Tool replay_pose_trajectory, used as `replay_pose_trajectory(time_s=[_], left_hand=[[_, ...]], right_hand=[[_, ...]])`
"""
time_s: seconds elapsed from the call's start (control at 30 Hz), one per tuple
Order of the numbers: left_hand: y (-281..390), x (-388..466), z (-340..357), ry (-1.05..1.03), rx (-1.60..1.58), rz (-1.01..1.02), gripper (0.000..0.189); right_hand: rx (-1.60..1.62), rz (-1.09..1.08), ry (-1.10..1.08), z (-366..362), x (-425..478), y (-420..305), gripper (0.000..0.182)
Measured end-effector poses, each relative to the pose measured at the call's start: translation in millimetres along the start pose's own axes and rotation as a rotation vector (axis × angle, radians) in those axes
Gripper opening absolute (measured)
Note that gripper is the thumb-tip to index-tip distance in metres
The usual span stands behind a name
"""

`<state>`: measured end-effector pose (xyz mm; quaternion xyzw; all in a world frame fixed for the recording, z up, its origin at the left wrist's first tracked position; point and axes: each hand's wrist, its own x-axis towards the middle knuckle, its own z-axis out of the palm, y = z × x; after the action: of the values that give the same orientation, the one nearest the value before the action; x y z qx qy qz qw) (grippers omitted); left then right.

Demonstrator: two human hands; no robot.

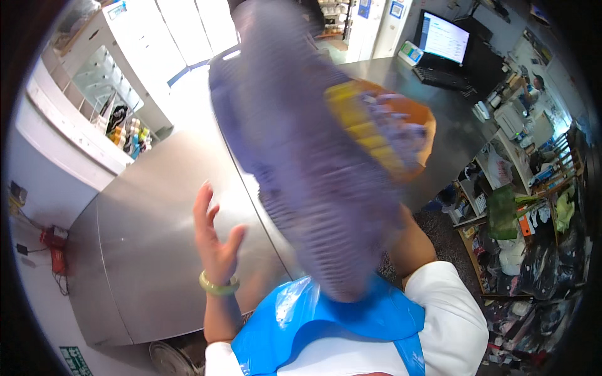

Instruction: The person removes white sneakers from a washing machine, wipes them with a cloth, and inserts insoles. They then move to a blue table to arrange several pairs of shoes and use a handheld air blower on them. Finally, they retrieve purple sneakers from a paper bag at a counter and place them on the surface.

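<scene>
A large blue-purple ribbed textile item (310, 155), blurred by motion, hangs in front of me from the top of the view down to my blue apron (291, 305). My left hand (216, 235), with a pale green bangle at its wrist, is raised to the left of the item over the metal table; its fingers are apart and hold nothing. My right forearm reaches up behind the item, so my right hand is hidden. Right of the item lies an orange-rimmed container or bag (430, 136) with yellow and pale purple pieces in it; its exact kind is unclear.
A stainless steel table (155, 235) spans the left and middle. At its far right are a laptop (442, 42) and a small stand (410, 52) bearing printed codes. Crowded shelves (512, 164) with bags line the right. A person (534, 91) is far off at the right.
</scene>
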<state>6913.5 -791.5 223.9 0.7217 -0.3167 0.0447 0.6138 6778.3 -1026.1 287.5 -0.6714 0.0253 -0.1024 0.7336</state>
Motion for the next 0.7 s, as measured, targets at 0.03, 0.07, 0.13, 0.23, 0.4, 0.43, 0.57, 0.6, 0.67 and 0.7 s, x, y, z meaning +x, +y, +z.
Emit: replay_pose_trajectory(time_s=[0.03, 0.07, 0.13, 0.23, 0.4, 0.43, 0.57, 0.6, 0.67, 0.7], left_hand=[[5.9, 21.2, 20.3, -0.109, 0.244, 0.212, 0.08], [6.1, 41.1, 44.1, -0.155, 0.338, 0.447, 0.08], [21.6, 74.0, 69.3, -0.323, 0.746, 0.635, 0.089], [30.0, 135.4, 150.3, -0.581, 0.852, 0.907, 0.065], [37.5, 200.6, 182.4, -0.764, 0.552, 0.49, 0.008], [40.7, 208.8, 180.1, -0.697, 0.367, 0.312, 0.009], [43.2, 202.9, 129.3, -0.484, -0.393, -0.406, 0.027], [38.6, 188.7, 116.4, -0.465, -0.486, -0.469, 0.025], [20.3, 146.9, 92.5, -0.374, -0.624, -0.526, 0.025], [0.0, 119.3, 82.2, -0.305, -0.67, -0.527, 0.025]], right_hand=[[-0.033, -0.034, 0.104, -17.0, -20.4, -12.7, 0.041], [-0.059, -0.069, 0.202, -31.0, -40.7, -20.5, 0.041], [-0.065, -0.126, 0.319, -55.8, -59.5, -14.1, 0.041], [-0.176, -0.152, 0.62, -90.7, -119.7, -20.5, 0.042], [-0.219, -0.096, 0.824, -134.2, -167.9, 19.0, 0.042], [-0.244, -0.087, 0.854, -143.6, -175.0, 21.4, 0.042], [-0.314, -0.035, 0.906, -186.3, -179.9, 39.0, 0.043], [-0.336, -0.018, 0.913, -196.2, -179.3, 44.6, 0.043], [-0.363, 0.011, 0.905, -212.6, -175.3, 51.2, 0.043], [-0.372, 0.025, 0.896, -217.9, -169.7, 57.6, 0.043]])
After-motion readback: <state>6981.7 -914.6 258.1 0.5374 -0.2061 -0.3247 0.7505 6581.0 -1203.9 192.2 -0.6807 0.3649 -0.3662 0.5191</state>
